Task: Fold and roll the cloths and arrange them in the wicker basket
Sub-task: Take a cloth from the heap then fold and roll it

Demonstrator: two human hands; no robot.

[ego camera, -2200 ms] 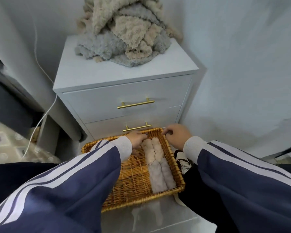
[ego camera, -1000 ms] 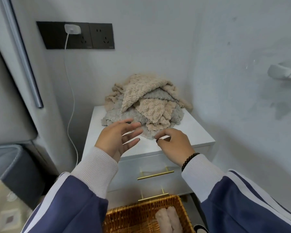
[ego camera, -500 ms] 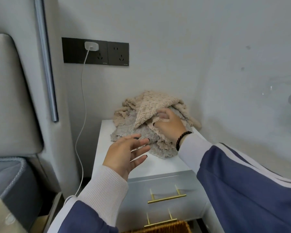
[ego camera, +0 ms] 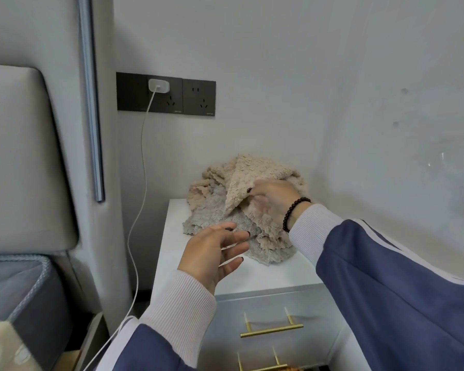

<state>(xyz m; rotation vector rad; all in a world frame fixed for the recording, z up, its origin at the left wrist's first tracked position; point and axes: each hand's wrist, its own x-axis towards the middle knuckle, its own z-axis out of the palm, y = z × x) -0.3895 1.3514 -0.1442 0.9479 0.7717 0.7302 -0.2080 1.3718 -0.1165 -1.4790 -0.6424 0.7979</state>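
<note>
Cloths (ego camera: 241, 207), beige and grey with a nubbly pile, lie heaped in a loose mound at the back of the white nightstand's top surface (ego camera: 265, 274), close to the corner where two walls meet. The right hand (ego camera: 272, 196) reaches forward into the upper part of the heap, arm stretched out from the lower right, and its fingers grasp a fold of the beige cloth on top; the hand is blurred, so the exact finger placement cannot be told. A dark beaded bracelet (ego camera: 292, 212) circles that wrist, above a pale ribbed cuff and a navy sleeve with white stripes. The left hand (ego camera: 214, 253) hovers just in front of the mound's near edge, palm turned toward the right, fingers spread and relaxed, grasping nothing. Its forearm rises from the bottom centre in the same navy jacket with a ribbed cuff.

Only a sliver of the wicker basket (ego camera: 289, 368) shows at the bottom edge, below the drawer fronts with their gold bar handles (ego camera: 271, 329). On the wall, a dark socket panel (ego camera: 166, 93) carries a white charger (ego camera: 158, 85) whose cable hangs down. Small print on the panel is too fine to read. A grey padded headboard (ego camera: 19, 156) stands at the left.
</note>
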